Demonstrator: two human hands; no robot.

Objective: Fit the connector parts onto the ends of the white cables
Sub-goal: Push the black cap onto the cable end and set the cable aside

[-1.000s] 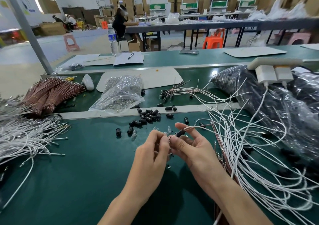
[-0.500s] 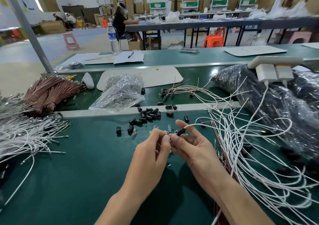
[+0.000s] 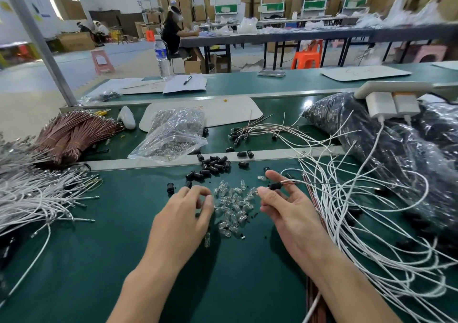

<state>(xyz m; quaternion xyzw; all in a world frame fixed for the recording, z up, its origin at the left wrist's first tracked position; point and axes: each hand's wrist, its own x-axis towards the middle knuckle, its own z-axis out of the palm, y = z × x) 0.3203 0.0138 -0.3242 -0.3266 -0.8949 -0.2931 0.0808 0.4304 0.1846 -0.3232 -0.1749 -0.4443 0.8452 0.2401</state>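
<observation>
A person's right hand (image 3: 285, 208) pinches the end of a white cable (image 3: 292, 181) between thumb and forefinger. A black connector sleeve (image 3: 275, 186) sits on that end, which is held up off the surface, likely so its tip faces the other hand. The left hand (image 3: 183, 213) curls its fingers at the left edge of a heap of small clear parts (image 3: 233, 206), probably to pick one; whether it grips one I cannot tell. Loose black sleeves (image 3: 213, 164) lie just beyond the heap, within easy reach. A tangle of cables (image 3: 371, 236) spreads on the right. The surface is a green work mat (image 3: 74, 260). Far behind is a workshop with stacked cardboard boxes (image 3: 173, 0) and a seated worker (image 3: 173, 32).
</observation>
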